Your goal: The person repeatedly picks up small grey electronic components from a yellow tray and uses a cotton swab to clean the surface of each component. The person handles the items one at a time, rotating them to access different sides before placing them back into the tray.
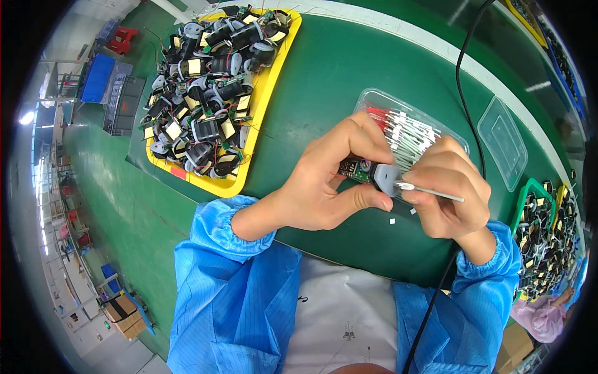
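Observation:
My left hand [324,184] is closed round a small black electronic module [386,178] with a grey end cap and an exposed green circuit board. The cap faces my right hand [453,187], which pinches a thin white cable [445,196]. The cable's white tip is right at the cap; whether it has entered the cap, I cannot tell. Just beyond both hands lies a clear plastic box [374,93] full of white cables [408,134] with red ends, partly hidden by my fingers. A tiny white square [392,221] rests on the green table below the module.
At the left, a yellow tray [258,118] is heaped with similar modules and loose wires. A clear lid [503,143] lies right of the box. A black cord [460,75] crosses the table near it. More parts fill a green basket [520,212] at far right.

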A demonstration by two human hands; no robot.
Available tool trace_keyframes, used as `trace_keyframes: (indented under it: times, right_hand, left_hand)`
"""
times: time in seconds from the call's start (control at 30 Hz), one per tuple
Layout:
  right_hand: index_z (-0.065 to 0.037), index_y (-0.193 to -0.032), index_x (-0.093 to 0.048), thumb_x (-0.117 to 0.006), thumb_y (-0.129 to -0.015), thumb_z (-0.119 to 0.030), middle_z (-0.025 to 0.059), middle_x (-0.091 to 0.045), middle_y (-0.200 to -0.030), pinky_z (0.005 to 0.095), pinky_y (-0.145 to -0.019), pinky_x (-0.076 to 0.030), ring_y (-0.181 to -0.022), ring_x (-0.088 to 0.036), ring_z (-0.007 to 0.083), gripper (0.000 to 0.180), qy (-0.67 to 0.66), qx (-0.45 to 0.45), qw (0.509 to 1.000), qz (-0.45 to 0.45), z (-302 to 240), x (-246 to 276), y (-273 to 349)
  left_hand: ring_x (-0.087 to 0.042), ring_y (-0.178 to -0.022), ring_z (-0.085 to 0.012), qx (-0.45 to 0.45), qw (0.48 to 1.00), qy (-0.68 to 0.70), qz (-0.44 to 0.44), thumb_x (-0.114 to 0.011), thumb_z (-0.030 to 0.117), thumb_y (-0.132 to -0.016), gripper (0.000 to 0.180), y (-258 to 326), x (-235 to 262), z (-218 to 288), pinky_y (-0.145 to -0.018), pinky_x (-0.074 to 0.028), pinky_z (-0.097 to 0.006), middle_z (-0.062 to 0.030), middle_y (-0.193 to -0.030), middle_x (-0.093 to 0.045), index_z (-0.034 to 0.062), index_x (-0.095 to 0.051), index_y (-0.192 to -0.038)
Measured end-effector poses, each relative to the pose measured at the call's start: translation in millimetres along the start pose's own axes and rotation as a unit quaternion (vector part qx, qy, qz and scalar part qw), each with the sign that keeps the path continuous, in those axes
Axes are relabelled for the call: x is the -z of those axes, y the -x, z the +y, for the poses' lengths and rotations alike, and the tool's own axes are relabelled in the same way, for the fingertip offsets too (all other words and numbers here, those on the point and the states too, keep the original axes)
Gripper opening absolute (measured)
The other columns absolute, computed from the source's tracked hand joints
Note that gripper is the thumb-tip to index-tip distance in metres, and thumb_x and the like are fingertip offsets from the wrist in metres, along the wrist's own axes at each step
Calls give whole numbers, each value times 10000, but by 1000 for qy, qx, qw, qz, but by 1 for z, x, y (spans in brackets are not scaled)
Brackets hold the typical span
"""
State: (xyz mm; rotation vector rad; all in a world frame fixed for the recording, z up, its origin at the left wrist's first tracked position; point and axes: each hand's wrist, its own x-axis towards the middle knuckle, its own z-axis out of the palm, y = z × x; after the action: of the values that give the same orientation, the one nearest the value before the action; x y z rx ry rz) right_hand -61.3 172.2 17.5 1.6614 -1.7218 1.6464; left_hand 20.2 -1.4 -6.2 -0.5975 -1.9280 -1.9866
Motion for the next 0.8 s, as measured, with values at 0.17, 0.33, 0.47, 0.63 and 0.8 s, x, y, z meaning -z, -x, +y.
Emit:
trace_keyframes:
  times: [0.17, 0.33, 0.47, 0.63, 0.8]
  right_hand:
    - [34, -875, -627, -744, -721, -19, 114, -636, -759, 293, -496, -424, -600, -565, 212, 201, 11, 24, 1000, -15, 4, 3, -2]
    - [32, -864, -626, -737, -727, -23, 105, -629, -751, 289, -497, -419, -589, -555, 210, 184, -9, 9, 1000, 4, 12, 2, 1]
    - [46, -854, -615, -715, -738, 9, 113, -620, -746, 290, -494, -409, -575, -538, 206, 157, -15, -34, 999, 27, 12, -4, 6]
    - [65, -846, -602, -695, -742, 42, 123, -617, -751, 292, -490, -398, -563, -519, 202, 141, -39, -63, 997, 21, 2, -5, 3]
    - [51, -848, -606, -705, -750, 21, 110, -617, -756, 282, -495, -399, -559, -515, 180, 142, -56, -58, 996, 34, 4, -7, 6]
  left_hand:
    - [-524, -837, -164, 39, 999, 36, 0, -766, 225, -771, 436, 2, -4, 1, -727, -431, -273, -119, -952, -538, 26, -484, -1037]
    - [-496, -874, -140, 94, 987, 123, 49, -737, 111, -797, 341, 4, -15, 3, -753, -423, -253, -81, -963, -498, 7, -498, -1017]
    - [-518, -846, -153, 42, 995, 2, 85, -748, 113, -782, 352, 4, -19, 0, -738, -439, -262, -90, -956, -515, 8, -504, -1013]
    - [-555, -799, -186, -55, 989, -130, 52, -780, 152, -742, 383, -1, -12, 4, -695, -459, -286, -101, -914, -549, 5, -517, -979]
    - [-522, -815, -159, -28, 998, -54, -16, -776, 208, -756, 460, -3, 0, -2, -688, -427, -256, -108, -951, -549, 9, -479, -1045]
